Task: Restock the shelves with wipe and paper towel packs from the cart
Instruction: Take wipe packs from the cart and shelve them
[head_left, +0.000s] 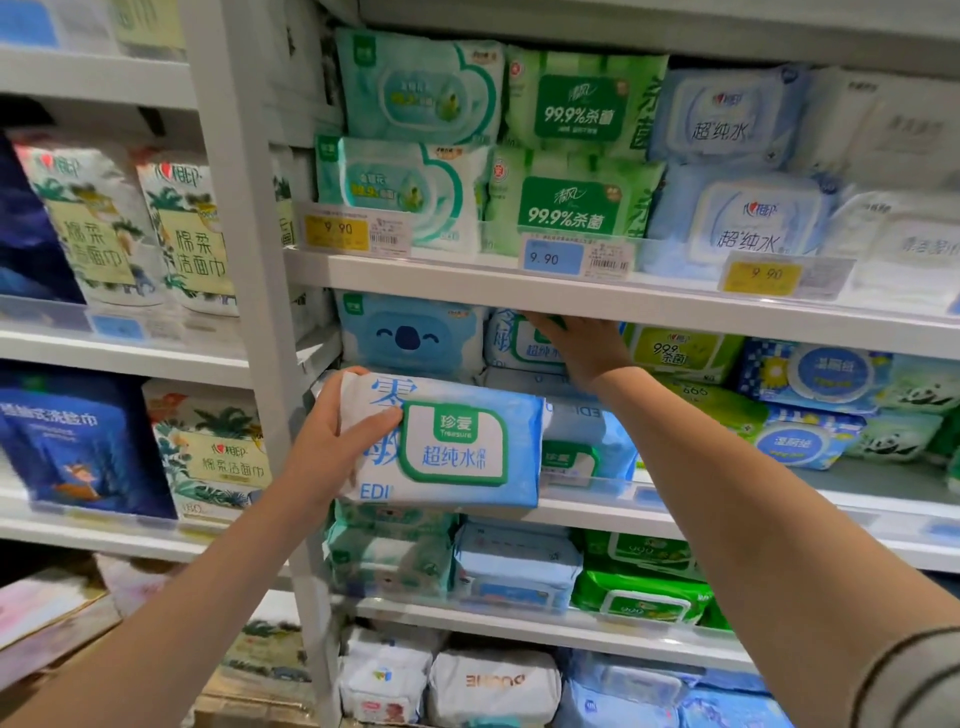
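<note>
- The left hand (332, 441) was nearest, clamped on the left end of a blue-and-white wipe pack (452, 447), with the thumb across its face and the fingers behind.
- The pack was held face-out with its long axis running left to right. It hung just in front of the middle shelf (675, 512), level with the shelf's front rail.
- The slot for it lay ahead and a little to the right, where a matching stack (582, 452) of the same brand already stood.
- Farther in, the right hand (582, 348) rested on the top pack (519, 345) of that stack. Its fingertips ran up under the upper shelf board (467, 283), so I could not tell whether it gripped or only pressed.
- Room looked tight. The top pack sat almost against the board above, a koala pack (410, 338) touched it on the left, and green packs (680, 353) stood just beside it on the right.
- In my judgement the held pack would have to go in flat and lengthwise, on the left hand's side of the stack, keeping clear of the white post (260, 312) at its left.
</note>
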